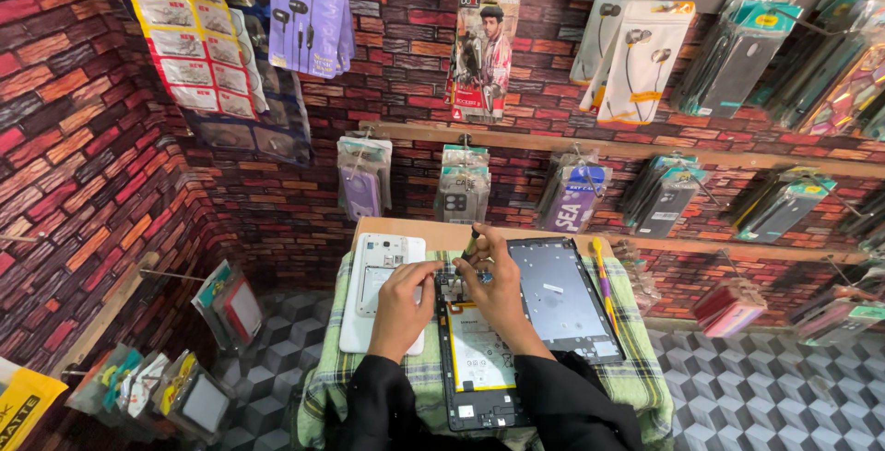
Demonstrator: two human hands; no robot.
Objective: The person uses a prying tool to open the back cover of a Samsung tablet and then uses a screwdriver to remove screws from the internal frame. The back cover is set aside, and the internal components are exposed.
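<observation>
Opened tablet body [479, 359] lies face-down mid-surface on a green checked cloth [636, 377], w/ its yellow-edged battery showing in the middle. Left hand [403, 306] rests at the tablet's top-left corner, fingers curled and pressed down on the frame edge, pinning it; the palm partly overlaps the white back cover [378, 276], which lies just left of the tablet. Right hand [498, 290] sits over the tablet's top end, fingers closed around a thin dark screwdriver [472, 243], held nearly upright w/ the tip down near the top components; exact contact point hidden by fingers. Both sleeves are black. Just right of the tablet, touching or nearly so, lies the dark screen panel [562, 299], glass side up, tilted a bit. A yellow pry tool [604, 280] lies along the panel's right edge. The surface [406, 227] is a small wooden top against a brick-pattern wall [83, 156]; packaged phone cases [464, 185] and earphones [636, 59] hang on pegs behind.
</observation>
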